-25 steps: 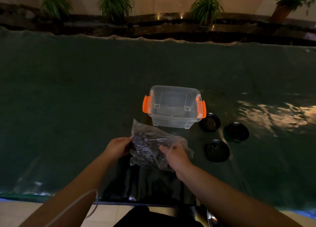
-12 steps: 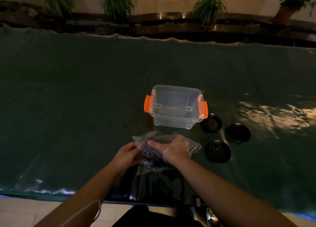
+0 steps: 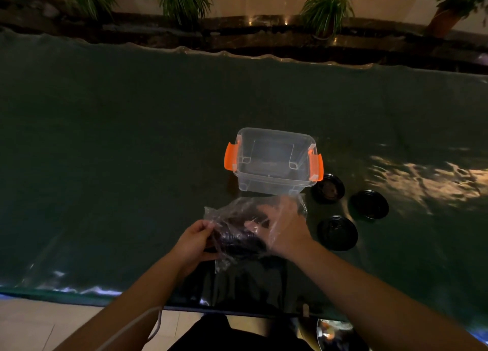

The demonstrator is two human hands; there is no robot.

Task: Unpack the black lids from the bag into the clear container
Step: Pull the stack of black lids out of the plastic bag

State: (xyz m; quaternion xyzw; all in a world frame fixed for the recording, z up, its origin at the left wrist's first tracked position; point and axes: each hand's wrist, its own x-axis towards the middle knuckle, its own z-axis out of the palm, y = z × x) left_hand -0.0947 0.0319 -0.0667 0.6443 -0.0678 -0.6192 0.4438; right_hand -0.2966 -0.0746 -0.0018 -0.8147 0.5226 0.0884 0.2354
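Head view: left hand [image 3: 194, 241] pinches bag [image 3: 237, 218] edge; right hand [image 3: 280, 228] is inside it, fingers' state unclear. Black lids [image 3: 237, 241] bagged, near clear container [image 3: 273, 160]. Advice: anchor bag, withdraw one lid slowly.

I count: loose black lids [image 3: 337, 233] right of my right hand [image 3: 284, 228] – 3 | clear container [image 3: 274, 160] beyond it – 1 | bag [image 3: 237, 226] over it – 1 | hands – 2
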